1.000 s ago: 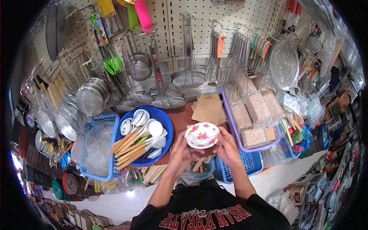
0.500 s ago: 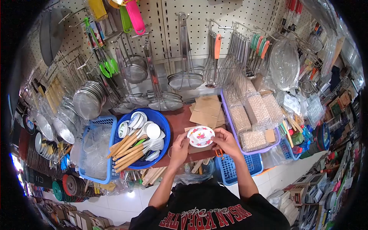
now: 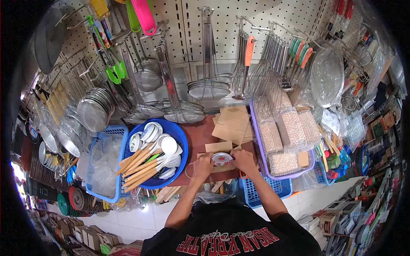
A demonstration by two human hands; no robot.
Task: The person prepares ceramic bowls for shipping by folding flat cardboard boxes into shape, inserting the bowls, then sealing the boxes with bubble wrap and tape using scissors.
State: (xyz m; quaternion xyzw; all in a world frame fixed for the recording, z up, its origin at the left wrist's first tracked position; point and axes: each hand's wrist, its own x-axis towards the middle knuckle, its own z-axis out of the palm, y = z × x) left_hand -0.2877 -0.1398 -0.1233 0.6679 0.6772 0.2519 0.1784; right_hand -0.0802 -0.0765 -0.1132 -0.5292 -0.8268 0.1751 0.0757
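A small white dish with a red flower pattern [image 3: 221, 159] is held between my two hands, tilted so that its face looks narrow. My left hand [image 3: 203, 167] pinches its left edge, and my right hand [image 3: 244, 161] grips the right edge. Just behind the dish is a piece of brown cardboard [image 3: 218, 146], close to my fingers. Below and around it lies the reddish-brown board [image 3: 200, 133]. To the left of my left hand stands a round blue basin [image 3: 184, 147] with wooden-handled utensils [image 3: 139, 164] and white lidded pieces [image 3: 150, 132].
Flat cardboard pieces [image 3: 231, 123] lie beyond my hands. A purple basket [image 3: 255, 138] with bubble-wrapped packs [image 3: 292, 131] stands at right, a light blue basket [image 3: 124, 147] with plastic bags at left. Strainers [image 3: 209, 91] and whisks [image 3: 265, 81] hang low from the pegboard [image 3: 222, 25].
The dish has tipped from nearly face-up to a steep tilt and moved slightly down. Both hands have moved with it, and a cardboard piece now shows behind it.
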